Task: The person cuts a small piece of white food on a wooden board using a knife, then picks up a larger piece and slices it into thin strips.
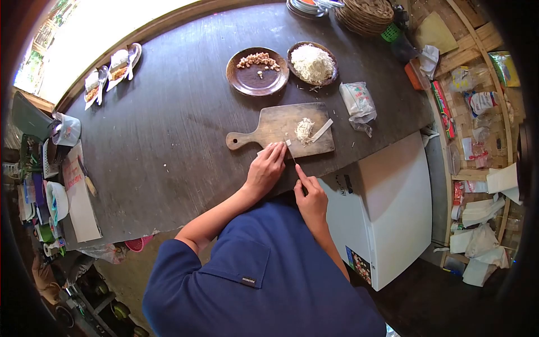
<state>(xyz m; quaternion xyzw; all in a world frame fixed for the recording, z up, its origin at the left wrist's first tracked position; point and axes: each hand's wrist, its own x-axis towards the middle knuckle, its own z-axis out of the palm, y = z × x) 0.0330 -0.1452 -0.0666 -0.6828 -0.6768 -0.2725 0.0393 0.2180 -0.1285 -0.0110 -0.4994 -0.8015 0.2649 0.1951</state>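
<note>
On the dark table lies a wooden cutting board (272, 118) with its handle to the left. My left hand (266, 170) presses a pale piece of food (288, 142) at the board's near edge, fingers together. My right hand (310, 196) grips a knife (292, 157), its blade beside my left fingertips. Shredded pale food (304, 130) is heaped on the board, with a flat pale strip (322, 131) to its right. Behind the board stand a brown plate (247, 83) with small brown pieces and a dish (337, 72) heaped with white shreds.
A plastic packet (358, 104) lies right of the board. Small plates with food and spoons (131, 62) sit at the back left. Another knife (87, 177) rests on cardboard (81, 208) at the left. A white freezer (393, 208) stands below the table's right edge.
</note>
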